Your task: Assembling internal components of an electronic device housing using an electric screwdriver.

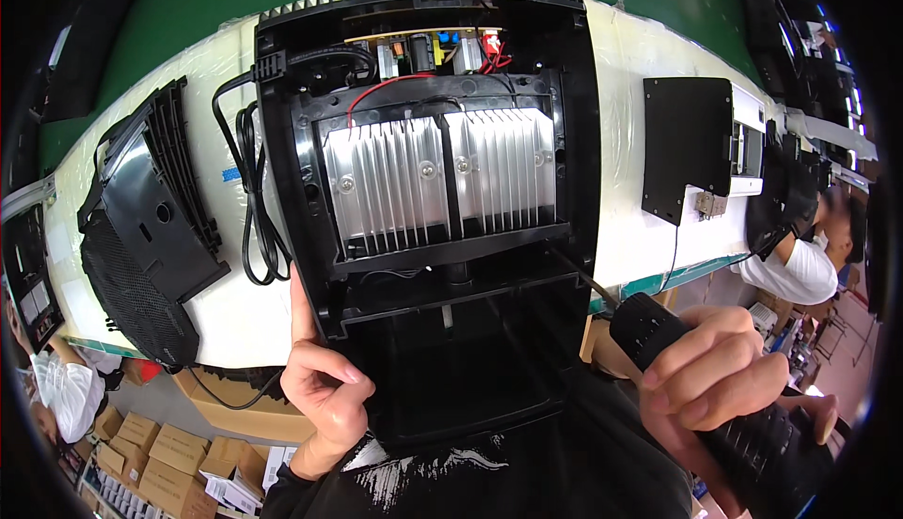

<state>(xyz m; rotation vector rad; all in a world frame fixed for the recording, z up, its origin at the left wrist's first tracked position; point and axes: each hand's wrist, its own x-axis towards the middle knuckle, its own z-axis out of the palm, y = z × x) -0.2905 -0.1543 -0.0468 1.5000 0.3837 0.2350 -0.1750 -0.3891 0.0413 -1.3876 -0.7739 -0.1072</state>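
Note:
A large black plastic housing [581, 143] stands open in front of me, with two finned silver heat sinks [390, 180] screwed in its middle. Above them sit a circuit board with components [423, 49] and red wires [390, 80]. My left hand [324, 387] grips the housing's lower left edge, index finger stretched along its side and the other fingers curled. In my right hand [720, 369] is a black electric screwdriver [649, 329]. Its thin shaft points up and left to the housing's lower right side; the tip's contact is hard to make out.
Left of the housing lie a coiled black power cable [249, 176] and a black vented cover [155, 209]. At right stands a black-and-white box-shaped unit [687, 148]. Cardboard boxes [169, 458] are on the floor. Other people work at both sides.

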